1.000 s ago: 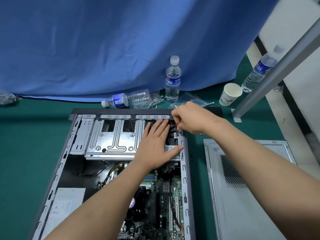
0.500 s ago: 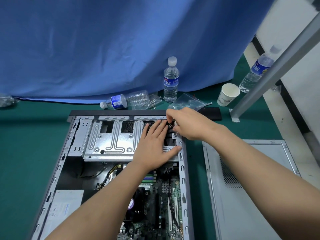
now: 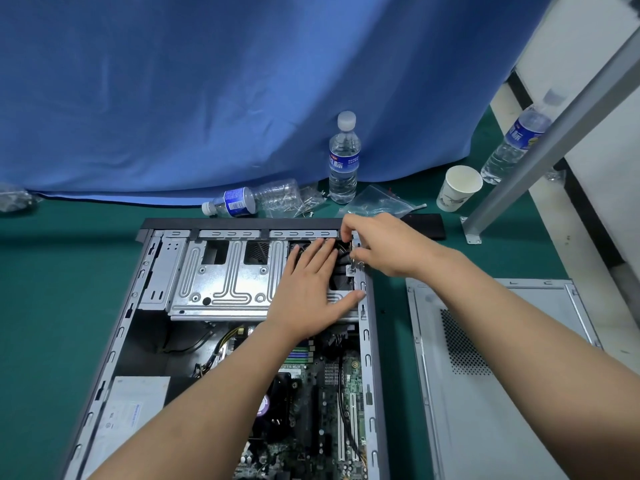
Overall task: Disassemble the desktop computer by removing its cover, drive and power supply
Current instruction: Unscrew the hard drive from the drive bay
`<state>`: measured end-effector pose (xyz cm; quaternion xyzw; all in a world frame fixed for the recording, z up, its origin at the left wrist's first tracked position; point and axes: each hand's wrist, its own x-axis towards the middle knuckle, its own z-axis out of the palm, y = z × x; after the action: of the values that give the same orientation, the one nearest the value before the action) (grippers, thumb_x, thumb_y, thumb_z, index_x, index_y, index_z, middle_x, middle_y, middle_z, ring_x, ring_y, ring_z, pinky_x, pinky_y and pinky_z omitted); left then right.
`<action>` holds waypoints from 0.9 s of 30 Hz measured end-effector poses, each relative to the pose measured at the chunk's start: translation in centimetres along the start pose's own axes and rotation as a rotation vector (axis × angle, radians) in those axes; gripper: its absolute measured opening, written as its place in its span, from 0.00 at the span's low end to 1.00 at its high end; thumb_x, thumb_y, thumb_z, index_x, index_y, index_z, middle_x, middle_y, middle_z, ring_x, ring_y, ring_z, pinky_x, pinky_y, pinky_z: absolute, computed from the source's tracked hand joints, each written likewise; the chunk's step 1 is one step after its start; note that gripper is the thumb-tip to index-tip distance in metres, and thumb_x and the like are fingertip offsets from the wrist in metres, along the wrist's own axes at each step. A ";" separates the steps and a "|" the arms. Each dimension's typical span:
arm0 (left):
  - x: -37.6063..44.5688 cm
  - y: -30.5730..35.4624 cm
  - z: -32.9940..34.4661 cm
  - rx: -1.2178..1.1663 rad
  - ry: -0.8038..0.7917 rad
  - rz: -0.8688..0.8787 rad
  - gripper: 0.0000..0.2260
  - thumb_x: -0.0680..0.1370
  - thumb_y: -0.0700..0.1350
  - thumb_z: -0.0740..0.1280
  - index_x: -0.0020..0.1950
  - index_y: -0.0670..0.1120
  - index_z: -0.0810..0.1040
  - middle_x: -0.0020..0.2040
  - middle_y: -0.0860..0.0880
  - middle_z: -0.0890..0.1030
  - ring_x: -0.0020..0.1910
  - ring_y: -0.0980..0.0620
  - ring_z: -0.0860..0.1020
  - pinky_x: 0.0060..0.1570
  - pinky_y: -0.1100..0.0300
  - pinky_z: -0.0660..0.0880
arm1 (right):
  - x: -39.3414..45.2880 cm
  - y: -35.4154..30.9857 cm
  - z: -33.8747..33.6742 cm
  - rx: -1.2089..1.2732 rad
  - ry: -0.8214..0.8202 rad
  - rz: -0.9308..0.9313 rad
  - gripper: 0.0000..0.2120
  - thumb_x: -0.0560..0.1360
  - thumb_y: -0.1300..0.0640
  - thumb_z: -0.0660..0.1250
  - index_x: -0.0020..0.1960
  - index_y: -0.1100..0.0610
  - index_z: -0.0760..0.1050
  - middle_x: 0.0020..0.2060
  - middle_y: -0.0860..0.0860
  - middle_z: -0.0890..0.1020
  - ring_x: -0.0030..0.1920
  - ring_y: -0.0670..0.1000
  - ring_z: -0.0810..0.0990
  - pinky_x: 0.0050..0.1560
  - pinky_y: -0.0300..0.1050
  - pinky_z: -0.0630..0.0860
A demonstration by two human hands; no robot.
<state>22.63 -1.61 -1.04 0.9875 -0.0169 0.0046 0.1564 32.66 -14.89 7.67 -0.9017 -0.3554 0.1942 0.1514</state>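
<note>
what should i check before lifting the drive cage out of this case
1. Side cover off and set aside on the mat, right of the case: ok.
2. Left hand flat on the drive cage, steadying it: ok.
3. Right hand at the cage's far right corner; what its fingers pinch: cannot tell.
4. Black cables under the hands unplugged from the drive: cannot tell.
5. Power supply in the case at near left, clear of the cage: ok.

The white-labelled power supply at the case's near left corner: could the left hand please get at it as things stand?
Probably yes: the power supply lies uncovered in the open case, nothing over it, though the left hand now rests flat on the silver drive cage.
</note>
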 end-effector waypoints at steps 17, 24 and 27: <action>0.0 0.0 0.2 -0.013 0.030 0.007 0.42 0.72 0.72 0.45 0.76 0.46 0.60 0.78 0.51 0.57 0.77 0.53 0.51 0.75 0.54 0.40 | 0.0 0.3 -0.5 -0.007 -0.082 -0.039 0.09 0.75 0.61 0.65 0.54 0.54 0.72 0.38 0.47 0.74 0.43 0.49 0.73 0.42 0.43 0.68; 0.0 -0.1 0.4 -0.010 0.040 0.007 0.42 0.72 0.72 0.47 0.76 0.46 0.61 0.77 0.50 0.59 0.77 0.53 0.52 0.75 0.54 0.41 | 0.2 -0.6 0.8 -0.240 0.117 0.073 0.10 0.79 0.49 0.58 0.52 0.53 0.73 0.45 0.53 0.78 0.48 0.58 0.75 0.40 0.47 0.65; 0.1 -0.1 0.4 -0.004 0.042 0.009 0.41 0.72 0.72 0.46 0.76 0.46 0.61 0.77 0.51 0.58 0.76 0.53 0.51 0.74 0.55 0.40 | 0.2 -0.6 1.3 -0.192 0.151 0.028 0.07 0.79 0.54 0.58 0.54 0.53 0.73 0.41 0.52 0.77 0.47 0.58 0.75 0.40 0.46 0.65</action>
<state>22.70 -1.61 -1.47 0.9869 -0.0180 0.0258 0.1585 31.84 -14.14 6.74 -0.9290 -0.3472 0.0930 0.0880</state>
